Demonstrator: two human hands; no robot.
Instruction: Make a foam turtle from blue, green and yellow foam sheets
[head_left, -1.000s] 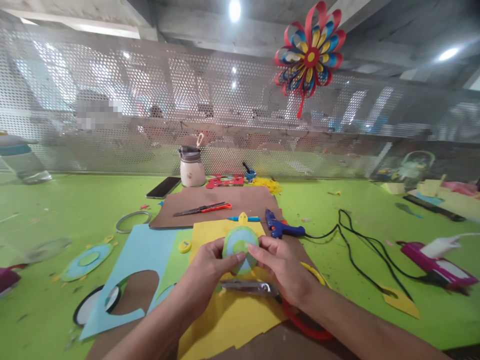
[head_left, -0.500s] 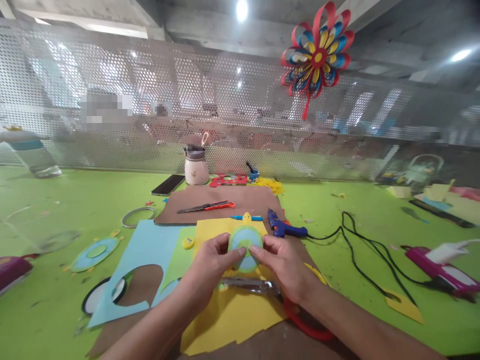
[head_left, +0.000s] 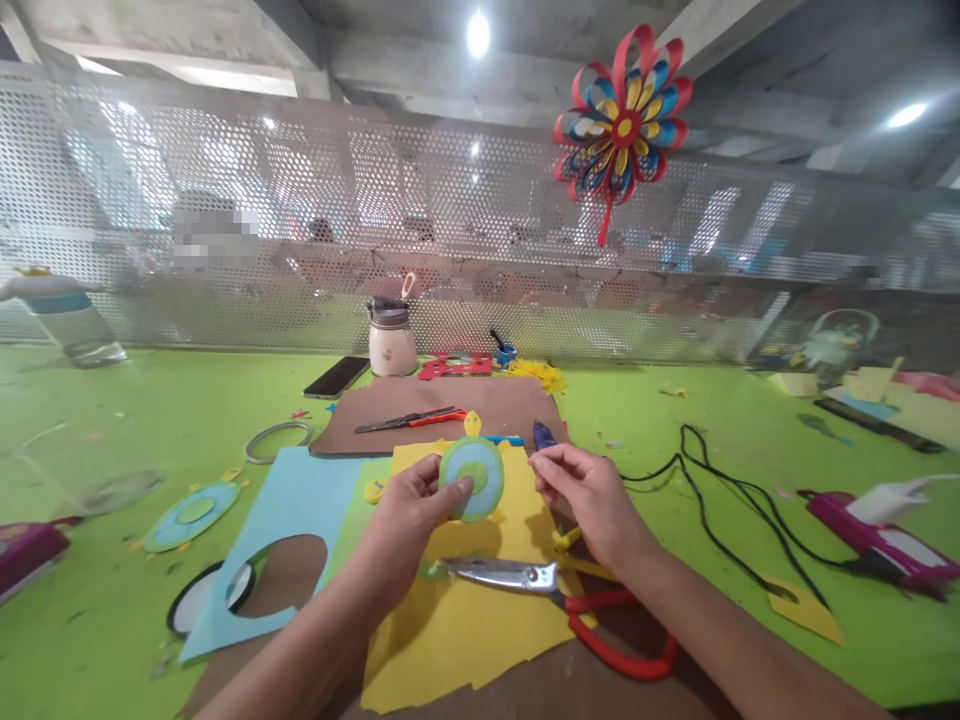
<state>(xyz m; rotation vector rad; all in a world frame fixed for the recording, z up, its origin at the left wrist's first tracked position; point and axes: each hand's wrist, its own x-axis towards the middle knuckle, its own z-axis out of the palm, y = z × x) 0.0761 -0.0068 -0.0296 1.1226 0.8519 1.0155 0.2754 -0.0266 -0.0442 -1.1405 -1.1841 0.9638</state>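
Observation:
My left hand (head_left: 401, 512) holds up a round foam disc (head_left: 472, 477), light blue with green rings and a small yellow tab on top, thumb pressed on its face. My right hand (head_left: 589, 495) hovers just right of the disc with fingers loosely curled, holding nothing I can see, in front of the blue glue gun (head_left: 543, 433). Below both hands lies a yellow foam sheet (head_left: 465, 620) with large red-handled scissors (head_left: 555, 590) on it.
A light blue sheet with a cut-out hole (head_left: 277, 520) lies to the left, a brown sheet (head_left: 487, 400) with small red scissors (head_left: 411, 420) behind. A phone (head_left: 336, 376), jar (head_left: 392, 338), black cable (head_left: 712, 490), pink device (head_left: 877, 530) and foam scraps lie on the green table (head_left: 150, 410).
My right hand has let go of the disc and moved right. My left hand alone now holds the disc, raised slightly. The red-handled scissors are now uncovered.

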